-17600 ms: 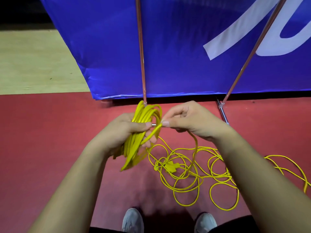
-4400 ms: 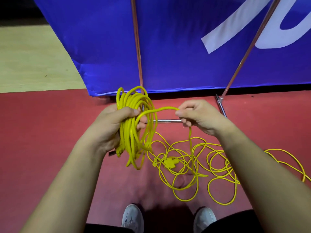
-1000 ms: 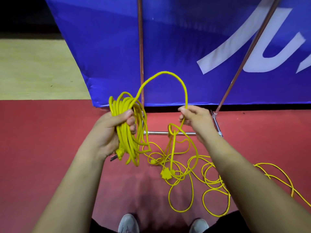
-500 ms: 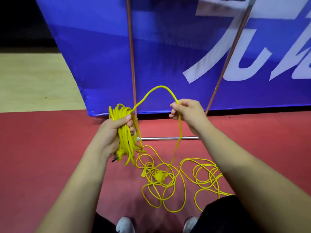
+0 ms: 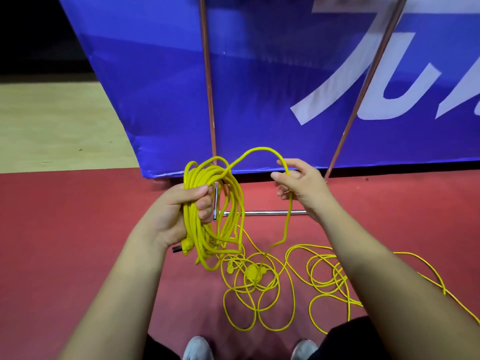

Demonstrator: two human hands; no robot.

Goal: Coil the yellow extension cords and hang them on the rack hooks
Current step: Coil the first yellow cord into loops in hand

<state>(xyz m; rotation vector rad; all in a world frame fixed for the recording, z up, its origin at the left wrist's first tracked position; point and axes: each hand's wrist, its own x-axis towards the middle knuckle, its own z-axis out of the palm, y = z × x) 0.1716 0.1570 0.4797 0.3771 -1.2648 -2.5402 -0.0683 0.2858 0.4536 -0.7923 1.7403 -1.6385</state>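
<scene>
My left hand [image 5: 179, 211] grips a thick bundle of coiled yellow extension cord [image 5: 207, 224], its loops hanging below my fist and a plug [image 5: 183, 248] dangling by my wrist. From the bundle a strand arcs up and over to my right hand [image 5: 298, 185], which pinches it between thumb and fingers. Below that hand the strand drops to a loose tangle of yellow cord [image 5: 262, 287] spread on the red floor, with a yellow socket [image 5: 252, 271] in the middle. No rack hooks are in view.
A blue banner [image 5: 259, 87] stands just ahead, crossed by two copper-coloured rack poles [image 5: 207, 100]. A chrome base bar [image 5: 262, 212] lies on the red floor [image 5: 65, 242] under my hands. Pale wooden floor [image 5: 52, 126] lies at the left. My shoes [image 5: 197, 349] show at the bottom.
My right hand has slid along the strand and moved closer to the bundle. The arc between my hands has dropped lower, and the camera view has shifted slightly.
</scene>
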